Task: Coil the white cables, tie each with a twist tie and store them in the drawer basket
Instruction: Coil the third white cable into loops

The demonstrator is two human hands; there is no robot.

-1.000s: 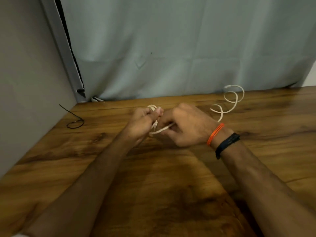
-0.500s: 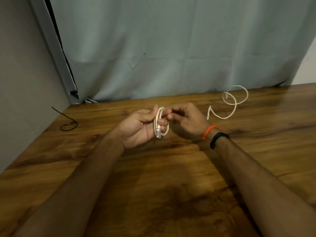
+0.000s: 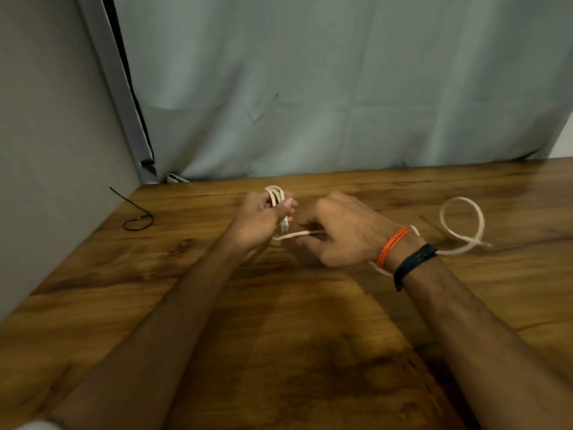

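Observation:
My left hand point(image 3: 263, 217) grips a small coil of the white cable point(image 3: 275, 193) above the wooden table point(image 3: 279, 352), with a plug hanging below the fingers. A straight stretch of the same cable runs to my right hand point(image 3: 338, 232), whose fingers curl round it. Behind my right wrist the cable's loose tail point(image 3: 462, 221) lies in a loop on the table. A black twist tie point(image 3: 138, 220) lies at the far left near the wall. No drawer basket is in view.
A grey wall borders the table on the left and a pale curtain point(image 3: 341, 88) hangs along its back edge. An orange thread and a black band circle my right wrist.
My right hand has dropped from the coil's top and drawn a length of cable out to the right. The loose tail has slid along the table. The view has shifted.

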